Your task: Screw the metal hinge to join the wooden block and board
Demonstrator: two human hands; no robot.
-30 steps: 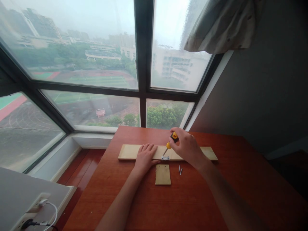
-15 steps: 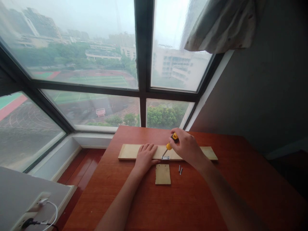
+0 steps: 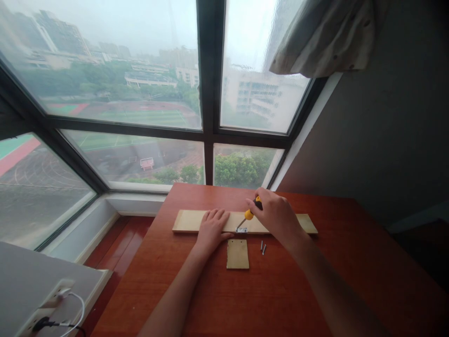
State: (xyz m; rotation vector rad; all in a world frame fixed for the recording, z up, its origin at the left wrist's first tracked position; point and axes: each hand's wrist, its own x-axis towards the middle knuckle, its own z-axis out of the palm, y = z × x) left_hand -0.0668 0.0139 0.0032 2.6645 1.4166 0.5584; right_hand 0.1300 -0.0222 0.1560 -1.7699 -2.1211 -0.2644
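A long pale wooden board (image 3: 187,221) lies across the table. My left hand (image 3: 211,229) rests flat on it, fingers stretched out and the thumb along its near edge. My right hand (image 3: 273,210) is wrapped round the yellow-and-black handle of a screwdriver (image 3: 249,215). The tool leans to the right, its tip at a small silver metal plate, perhaps a hinge (image 3: 242,230), on the board's near edge. Closer to me lies a small square wooden piece (image 3: 237,255) with two dark holes near its top edge. Two screws (image 3: 263,248) lie to its right.
The reddish-brown table (image 3: 273,299) stands against large dark-framed windows (image 3: 208,135). A curtain (image 3: 326,40) hangs at the upper right. At the lower left, a wall socket (image 3: 56,299) holds a white cable and a black plug.
My right hand and the screwdriver handle have shifted slightly right, so the screwdriver leans more. Its tip stays at the metal plate. My left hand and the board have not moved.
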